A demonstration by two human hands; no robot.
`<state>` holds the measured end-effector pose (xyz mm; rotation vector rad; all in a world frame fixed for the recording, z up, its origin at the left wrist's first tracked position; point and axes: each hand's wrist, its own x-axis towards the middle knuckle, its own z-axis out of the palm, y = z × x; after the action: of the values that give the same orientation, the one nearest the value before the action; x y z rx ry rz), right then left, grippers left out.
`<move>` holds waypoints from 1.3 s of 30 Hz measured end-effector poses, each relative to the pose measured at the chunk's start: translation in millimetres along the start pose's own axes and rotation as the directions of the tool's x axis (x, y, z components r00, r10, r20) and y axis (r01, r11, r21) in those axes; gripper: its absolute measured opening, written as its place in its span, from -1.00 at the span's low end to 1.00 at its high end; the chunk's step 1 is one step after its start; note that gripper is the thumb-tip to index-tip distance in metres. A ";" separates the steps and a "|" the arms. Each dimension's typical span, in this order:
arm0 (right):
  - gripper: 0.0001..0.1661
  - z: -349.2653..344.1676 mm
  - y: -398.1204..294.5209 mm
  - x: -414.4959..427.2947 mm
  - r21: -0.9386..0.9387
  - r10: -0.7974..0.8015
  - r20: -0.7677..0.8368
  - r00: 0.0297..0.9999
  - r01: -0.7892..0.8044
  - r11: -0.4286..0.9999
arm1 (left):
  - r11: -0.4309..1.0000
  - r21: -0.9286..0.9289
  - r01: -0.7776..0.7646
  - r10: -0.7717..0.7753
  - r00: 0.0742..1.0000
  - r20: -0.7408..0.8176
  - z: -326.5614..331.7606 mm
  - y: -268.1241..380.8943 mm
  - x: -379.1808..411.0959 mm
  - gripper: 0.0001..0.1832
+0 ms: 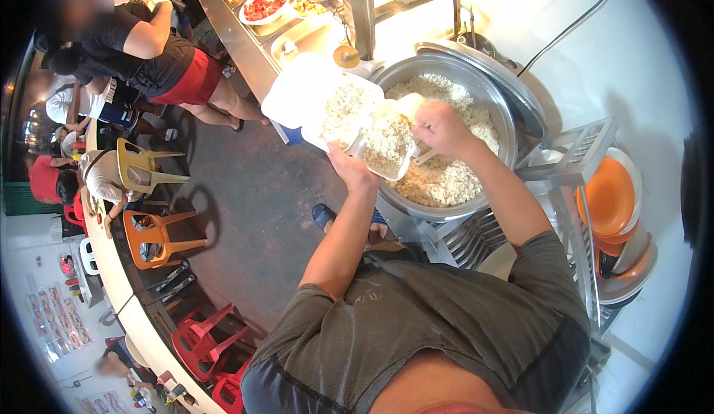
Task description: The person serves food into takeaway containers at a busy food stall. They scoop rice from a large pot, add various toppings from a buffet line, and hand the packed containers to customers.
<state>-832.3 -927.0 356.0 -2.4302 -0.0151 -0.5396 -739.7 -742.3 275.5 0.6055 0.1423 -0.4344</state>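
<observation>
My left hand point(352, 170) holds an open white foam takeout container point(290, 99) from below, over the left rim of a large metal pot point(505, 129). Cooked rice point(343, 110) lies in the container, in two heaps. My right hand point(440, 127) is closed at the container's right side, above the pot, on what looks like the handle of a serving tool that glare and the hand mostly hide. More rice point(446, 188) fills much of the pot, and a light-coloured utensil handle point(427, 157) shows just below my right hand. The pot's metal lid point(530, 99) leans behind its far right rim.
Food trays stand on a steel counter point(234, 29) ahead. A dish rack point(585, 157) with orange plates point(611, 196) is at the right. People stand at the upper left; one person point(139, 46) is near the counter. Plastic chairs point(162, 235) line a long table point(114, 280) at the left.
</observation>
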 end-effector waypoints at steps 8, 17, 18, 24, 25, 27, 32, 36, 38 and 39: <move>-0.63 -23.2 39.0 25.4 0.518 0.595 0.026 0.803 -0.520 0.679 | 0.998 -0.006 0.057 -0.057 0.998 -0.027 -14.3 -3.8 4.5 -0.39; -0.62 20.4 -7.0 9.3 0.279 0.449 0.049 0.892 -0.444 0.851 | 0.996 0.084 0.026 -0.023 0.999 -0.035 5.3 14.8 -3.9 -0.40; -0.62 13.8 4.1 7.2 0.248 0.477 0.036 0.878 -0.470 0.847 | 0.993 0.119 -0.004 0.009 0.999 -0.041 0.5 13.3 -0.8 -0.40; -0.65 9.0 28.6 -8.5 0.579 0.721 0.158 0.675 -0.655 0.486 | 0.976 0.208 -0.064 0.082 0.994 -0.078 -9.3 4.0 5.6 -0.42; -0.65 16.0 15.5 -8.2 0.572 0.705 0.173 0.688 -0.653 0.496 | 0.978 0.196 -0.065 0.084 0.992 -0.091 -10.4 2.2 6.7 -0.42; -0.66 29.5 -12.5 -10.4 0.513 0.627 0.182 0.757 -0.618 0.597 | 0.978 0.196 -0.069 0.091 0.990 -0.110 -6.4 2.4 5.7 -0.43; -0.65 35.7 -47.8 -15.5 0.440 0.445 0.055 0.894 -0.422 0.793 | 0.980 0.191 -0.051 0.073 0.991 -0.109 12.8 17.4 -4.9 -0.45; -0.89 6.3 4.5 -30.9 0.654 0.762 -0.035 0.647 -0.561 0.507 | 0.995 0.044 0.093 -0.091 0.995 -0.045 -1.3 36.4 0.9 -0.43; -0.93 3.5 36.8 -42.4 0.640 0.803 -0.069 0.593 -0.591 0.491 | 0.986 0.069 0.152 -0.152 0.988 -0.003 -0.3 52.2 -1.4 -0.40; -0.91 3.8 48.4 -43.5 0.588 0.798 -0.080 0.597 -0.618 0.522 | 0.981 0.064 0.183 -0.186 0.982 0.044 -4.0 59.5 1.6 -0.39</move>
<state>-863.8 -957.9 308.0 -1.5632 0.8807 -0.4665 -712.4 -696.8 302.8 0.6424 0.1384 -0.6347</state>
